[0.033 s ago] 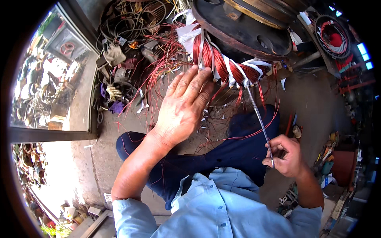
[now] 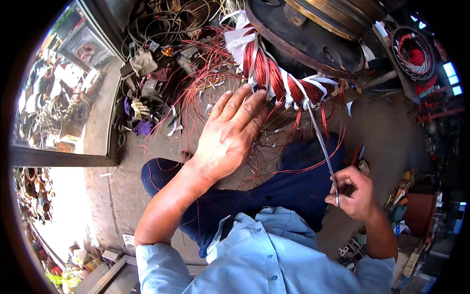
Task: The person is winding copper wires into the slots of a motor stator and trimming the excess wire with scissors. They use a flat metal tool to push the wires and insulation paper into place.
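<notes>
A thick bundle of red winding wire (image 2: 275,81), wrapped at intervals with white tape (image 2: 292,91), curves along the near side of a large dark round motor part. My left hand (image 2: 226,139) lies with its fingers stretched out and close together, fingertips on the left part of the bundle's lower edge. In my right hand (image 2: 357,193), fingers and thumb grip the lower end of a thin metal rod (image 2: 322,153). The rod slants up and left, its far tip at the white tape on the right part of the bundle. That tip's exact shape is hidden.
The dark motor part (image 2: 313,41) fills the top. Loose red wires (image 2: 193,73) spread left, beside a heap of cables (image 2: 171,22) and a glove (image 2: 141,110). Another wound ring (image 2: 413,54) stands far right; tools (image 2: 399,196) lie lower right. A glass door (image 2: 63,112) stands left.
The bundle and motor part appear slightly further right and the picture is a little shifted. Both hands keep almost the same pose, and the rod stays at the tape.
</notes>
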A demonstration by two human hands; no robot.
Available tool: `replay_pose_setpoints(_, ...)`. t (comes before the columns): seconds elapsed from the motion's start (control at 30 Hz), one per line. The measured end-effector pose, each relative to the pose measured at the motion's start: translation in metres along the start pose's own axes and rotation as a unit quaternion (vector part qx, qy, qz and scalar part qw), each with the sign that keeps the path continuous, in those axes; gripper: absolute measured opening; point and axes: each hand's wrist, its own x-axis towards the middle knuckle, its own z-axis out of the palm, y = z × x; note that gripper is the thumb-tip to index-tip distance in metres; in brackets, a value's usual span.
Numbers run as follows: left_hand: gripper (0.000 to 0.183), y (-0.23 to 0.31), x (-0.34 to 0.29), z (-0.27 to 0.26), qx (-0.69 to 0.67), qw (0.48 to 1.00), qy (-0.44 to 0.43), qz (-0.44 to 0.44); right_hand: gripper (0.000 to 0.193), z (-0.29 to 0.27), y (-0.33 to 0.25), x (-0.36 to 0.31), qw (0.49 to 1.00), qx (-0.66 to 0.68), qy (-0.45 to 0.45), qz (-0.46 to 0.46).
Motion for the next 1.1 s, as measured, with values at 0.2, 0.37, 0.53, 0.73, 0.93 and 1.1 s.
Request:
replay_pose_setpoints(0.2,0.050,0.019,-0.009,0.016,-0.041,0.996,0.072,-0.016,0.051,-0.065,-0.089,0.042,0.830,-0.479,0.070,-0.278)
replay_pose_setpoints(0.37,0.052,-0.005,-0.005,0.017,-0.085,0.980,0.178,-0.038,0.050,-0.080,-0.174,0.094,0.559,-0.750,0.064,-0.349)
replay_pose_setpoints(0.53,0.062,-0.052,0.040,0.001,-0.106,0.956,0.270,-0.037,0.045,-0.056,-0.234,0.132,0.411,-0.839,-0.016,-0.356)
replay_pose_setpoints(0.73,0.085,-0.072,0.055,0.015,-0.138,0.966,0.216,-0.031,0.043,-0.022,-0.275,0.166,0.335,-0.884,-0.101,-0.311)
replay_pose_setpoints(0.93,0.065,-0.082,0.063,0.024,-0.179,0.958,0.220,-0.047,0.040,-0.007,-0.278,0.195,0.341,-0.869,-0.158,-0.322)
replay_pose_setpoints(1.1,0.062,-0.082,0.066,0.028,-0.192,0.950,0.242,-0.042,0.038,0.001,-0.278,0.216,0.333,-0.866,-0.183,-0.326)
